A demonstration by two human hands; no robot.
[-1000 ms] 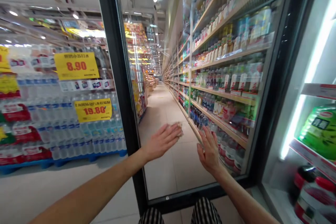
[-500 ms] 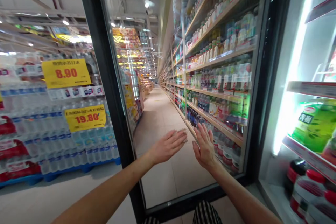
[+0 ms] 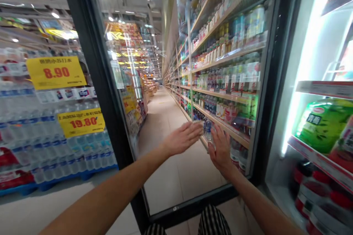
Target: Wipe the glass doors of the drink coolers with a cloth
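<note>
A glass cooler door (image 3: 162, 198) in a black frame stands in front of me, swung out from the lit cooler on the right. My left hand (image 3: 184, 137) is stretched out toward the pane, its fingers flat and close together. Its fingertips look blurred at the glass, and I cannot tell whether they press on it. Just to the right, my right hand (image 3: 221, 147) is raised with its palm toward the glass and its fingers a little apart. Neither hand visibly holds anything.
Shelves of bottles (image 3: 217, 91) show in the glass. On the right, green packs (image 3: 321, 125) sit on a cooler shelf above red-capped jars (image 3: 314, 191). Stacked water bottles (image 3: 66, 161) with yellow price signs (image 3: 56, 72) stand at left. My striped knees (image 3: 213, 222) are below the door.
The view has turned, shifting the door and stacked bottles leftward. My left hand has slid rightward and slightly up across the pane, nearer my right hand, which stays about where it was.
</note>
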